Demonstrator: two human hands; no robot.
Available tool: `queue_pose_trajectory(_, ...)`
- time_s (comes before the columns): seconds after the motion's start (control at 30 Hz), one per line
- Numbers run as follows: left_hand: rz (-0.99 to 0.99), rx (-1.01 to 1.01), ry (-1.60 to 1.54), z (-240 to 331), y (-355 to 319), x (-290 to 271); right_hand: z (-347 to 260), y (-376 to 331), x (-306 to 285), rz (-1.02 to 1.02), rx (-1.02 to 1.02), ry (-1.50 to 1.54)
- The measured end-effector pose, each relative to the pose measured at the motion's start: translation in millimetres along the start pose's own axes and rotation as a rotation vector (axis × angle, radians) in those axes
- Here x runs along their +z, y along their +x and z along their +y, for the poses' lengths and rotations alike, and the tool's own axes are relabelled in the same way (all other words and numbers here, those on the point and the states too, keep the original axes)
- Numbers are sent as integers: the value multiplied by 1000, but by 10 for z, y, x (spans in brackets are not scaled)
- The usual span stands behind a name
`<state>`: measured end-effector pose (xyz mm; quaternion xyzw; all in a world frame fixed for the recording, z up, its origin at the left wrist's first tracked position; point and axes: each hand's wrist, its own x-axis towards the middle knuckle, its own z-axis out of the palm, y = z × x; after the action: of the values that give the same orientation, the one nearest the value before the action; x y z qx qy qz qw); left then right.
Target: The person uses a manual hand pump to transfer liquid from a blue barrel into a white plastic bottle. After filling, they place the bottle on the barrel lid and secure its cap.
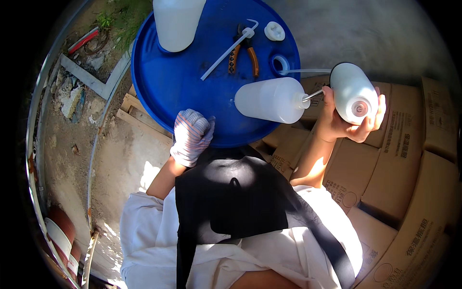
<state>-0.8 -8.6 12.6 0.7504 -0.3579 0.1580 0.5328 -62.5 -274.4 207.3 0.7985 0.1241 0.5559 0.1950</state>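
Observation:
My bare right hand is wrapped around a white electric pump with a round button on its end. The pump's metal spout reaches into the mouth of a white plastic squeeze bottle, which lies tilted on the blue drum. A clear hose runs from the pump to the drum's round opening. In a striped knit glove, my left hand is closed at the drum's near rim; whatever its fingers might hold is hidden.
On the drum lid lie orange-handled pliers, a bent dispensing tube and a white cap. Another white bottle stands at the far left. Cardboard boxes are stacked to the right. Rubble and a metal frame lie left.

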Motion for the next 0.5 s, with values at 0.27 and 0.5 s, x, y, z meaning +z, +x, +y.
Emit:
queue_pose_trajectory(0.27,-110,41,-14,10,55,-37,-29,-12,-12,-5,56,16)
queue_pose_trajectory(0.5,-23,48,48,48,55,0,-84,-10,-27,-24,96,-13)
